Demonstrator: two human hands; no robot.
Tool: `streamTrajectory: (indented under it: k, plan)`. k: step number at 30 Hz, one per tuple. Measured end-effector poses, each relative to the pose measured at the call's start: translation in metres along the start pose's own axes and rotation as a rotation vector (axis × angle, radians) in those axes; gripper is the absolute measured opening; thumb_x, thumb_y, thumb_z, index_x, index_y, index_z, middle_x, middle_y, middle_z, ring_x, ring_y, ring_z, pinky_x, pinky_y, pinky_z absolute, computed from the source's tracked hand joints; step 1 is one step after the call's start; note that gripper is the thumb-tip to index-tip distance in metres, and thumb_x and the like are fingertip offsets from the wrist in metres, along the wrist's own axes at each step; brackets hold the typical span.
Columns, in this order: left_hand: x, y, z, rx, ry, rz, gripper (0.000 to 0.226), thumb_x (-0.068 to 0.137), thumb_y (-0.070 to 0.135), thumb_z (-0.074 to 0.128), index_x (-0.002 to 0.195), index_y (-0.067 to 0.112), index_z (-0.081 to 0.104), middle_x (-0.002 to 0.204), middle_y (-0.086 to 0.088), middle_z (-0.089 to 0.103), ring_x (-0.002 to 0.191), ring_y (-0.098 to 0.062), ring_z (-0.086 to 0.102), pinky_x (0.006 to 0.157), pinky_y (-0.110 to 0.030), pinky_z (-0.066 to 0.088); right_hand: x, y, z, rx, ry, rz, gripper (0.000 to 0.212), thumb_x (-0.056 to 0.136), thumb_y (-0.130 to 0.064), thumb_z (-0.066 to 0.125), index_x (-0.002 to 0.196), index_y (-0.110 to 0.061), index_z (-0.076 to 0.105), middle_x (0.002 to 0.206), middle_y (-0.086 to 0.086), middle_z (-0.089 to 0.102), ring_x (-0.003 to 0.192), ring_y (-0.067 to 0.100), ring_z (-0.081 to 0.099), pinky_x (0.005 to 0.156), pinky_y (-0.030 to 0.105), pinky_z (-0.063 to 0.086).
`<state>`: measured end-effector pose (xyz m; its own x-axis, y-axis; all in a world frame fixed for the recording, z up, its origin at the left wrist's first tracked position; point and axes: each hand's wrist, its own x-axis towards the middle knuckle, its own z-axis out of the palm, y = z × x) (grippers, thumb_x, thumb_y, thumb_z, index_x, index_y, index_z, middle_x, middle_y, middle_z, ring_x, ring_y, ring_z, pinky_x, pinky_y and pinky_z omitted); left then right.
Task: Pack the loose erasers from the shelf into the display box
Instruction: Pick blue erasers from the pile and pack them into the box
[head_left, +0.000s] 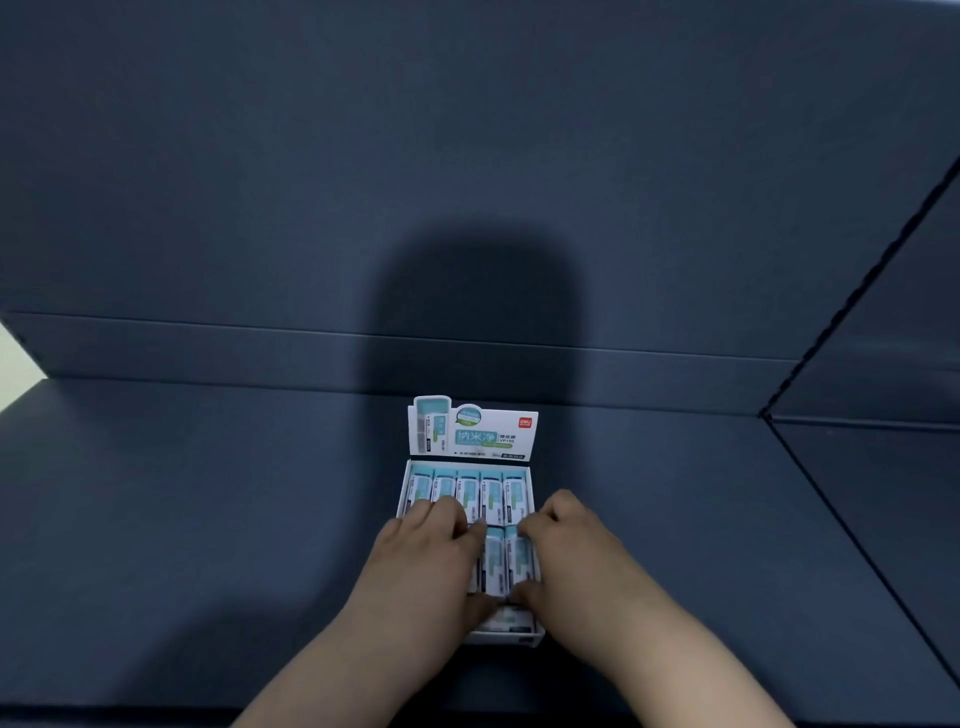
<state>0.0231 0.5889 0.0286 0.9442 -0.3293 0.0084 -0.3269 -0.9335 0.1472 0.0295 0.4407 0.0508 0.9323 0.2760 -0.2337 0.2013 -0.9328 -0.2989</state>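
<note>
Both grips are down in the display box (470, 434), which sits on the dark shelf (208, 519) with its printed header card standing up at the back. My left grip (426, 561) curls over the left part of the front-row erasers (496, 561), fingers on their far ends, thumb at the near ends. My right grip (566, 556) pinches the right part of that row the same way. The back-row erasers (467, 491) lie side by side, filled across.

Risk now: squeeze unevenly and the middle ones could bow up and pop out, or one could jam crooked against its neighbour. Lean too hard and the light box may skid or its front wall splay.

I can't tell how many erasers sit under my left palm, whether the row is fully seated, or what the blurred pale strip by the front wall is. No loose erasers show on the shelf.
</note>
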Motion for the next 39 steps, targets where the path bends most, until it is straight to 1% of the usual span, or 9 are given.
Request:
streamTrajectory:
  k: [14, 18, 21, 22, 24, 25, 27, 33, 39]
  plan:
    - [-0.001, 0.002, -0.001, 0.023, 0.016, -0.017, 0.061, 0.087, 0.052, 0.051, 0.141, 0.028, 0.036, 0.126, 0.008, 0.035, 0.121, -0.014, 0.030, 0.093, -0.027, 0.024, -0.001, 0.001, 0.008, -0.002, 0.058, -0.021, 0.042, 0.089, -0.025, 0.057, 0.128, -0.012, 0.048, 0.119, 0.002, 0.036, 0.114, 0.020, 0.041, 0.098, 0.027, 0.039]
    - [-0.005, 0.004, -0.007, 0.030, 0.043, 0.002, 0.059, 0.088, 0.059, 0.043, 0.139, 0.029, 0.039, 0.125, 0.009, 0.038, 0.120, -0.012, 0.032, 0.091, -0.027, 0.024, -0.008, 0.005, 0.008, -0.003, 0.116, -0.048, 0.050, 0.090, -0.039, 0.054, 0.134, -0.020, 0.041, 0.121, 0.000, 0.038, 0.117, 0.018, 0.040, 0.098, 0.028, 0.039]
    - [-0.005, 0.014, -0.017, 0.062, 0.108, 0.002, 0.054, 0.092, 0.058, 0.036, 0.137, 0.029, 0.041, 0.125, 0.009, 0.042, 0.118, -0.012, 0.037, 0.092, -0.027, 0.027, -0.016, 0.012, 0.005, -0.005, 0.203, -0.070, 0.047, 0.093, -0.045, 0.046, 0.135, -0.025, 0.039, 0.120, -0.003, 0.040, 0.116, 0.016, 0.042, 0.094, 0.027, 0.041]
    - [-0.003, 0.018, -0.019, 0.072, 0.133, 0.008, 0.050, 0.091, 0.055, 0.041, 0.133, 0.028, 0.047, 0.120, 0.007, 0.047, 0.115, -0.014, 0.043, 0.090, -0.029, 0.031, -0.019, 0.015, 0.005, -0.002, 0.224, -0.074, 0.046, 0.094, -0.045, 0.045, 0.135, -0.026, 0.039, 0.121, -0.003, 0.040, 0.116, 0.016, 0.043, 0.094, 0.027, 0.041]
    - [0.003, 0.028, -0.019, 0.094, 0.149, 0.027, 0.040, 0.077, 0.052, 0.066, 0.106, 0.025, 0.069, 0.095, 0.006, 0.060, 0.090, -0.016, 0.058, 0.074, -0.032, 0.044, -0.024, 0.022, 0.004, -0.003, 0.250, -0.081, 0.046, 0.094, -0.044, 0.043, 0.136, -0.027, 0.038, 0.123, -0.003, 0.041, 0.117, 0.015, 0.043, 0.095, 0.027, 0.041]
    - [0.006, 0.032, -0.014, 0.095, 0.173, 0.049, 0.037, 0.066, 0.050, 0.077, 0.091, 0.023, 0.074, 0.081, 0.005, 0.062, 0.076, -0.017, 0.060, 0.063, -0.032, 0.047, -0.026, 0.027, 0.003, -0.009, 0.261, -0.083, 0.047, 0.094, -0.045, 0.043, 0.137, -0.027, 0.037, 0.124, -0.004, 0.040, 0.118, 0.015, 0.043, 0.096, 0.027, 0.040]
    - [0.013, 0.045, -0.006, 0.113, 0.207, 0.083, 0.036, 0.056, 0.045, 0.084, 0.079, 0.019, 0.074, 0.071, 0.003, 0.061, 0.067, -0.019, 0.060, 0.056, -0.033, 0.047, -0.032, 0.040, -0.001, -0.028, 0.274, -0.084, 0.048, 0.094, -0.046, 0.041, 0.139, -0.027, 0.036, 0.125, -0.004, 0.040, 0.119, 0.015, 0.043, 0.097, 0.027, 0.040]
    - [0.030, 0.104, -0.002, 0.125, 0.238, 0.114, 0.033, 0.064, 0.045, 0.066, 0.086, 0.021, 0.073, 0.072, 0.004, 0.061, 0.068, -0.019, 0.060, 0.056, -0.032, 0.045, -0.053, 0.098, -0.022, -0.067, 0.284, -0.062, 0.048, 0.095, -0.046, 0.040, 0.139, -0.026, 0.037, 0.123, -0.006, 0.043, 0.115, 0.013, 0.044, 0.095, 0.026, 0.041]
    - [0.053, 0.191, 0.011, 0.112, 0.166, 0.135, 0.046, 0.061, 0.046, 0.080, 0.099, 0.020, 0.073, 0.079, 0.002, 0.066, 0.072, -0.019, 0.063, 0.059, -0.034, 0.047, -0.085, 0.185, -0.051, -0.117, 0.304, -0.026, 0.049, 0.095, -0.049, 0.039, 0.139, -0.027, 0.038, 0.124, -0.007, 0.043, 0.114, 0.011, 0.045, 0.092, 0.024, 0.041]
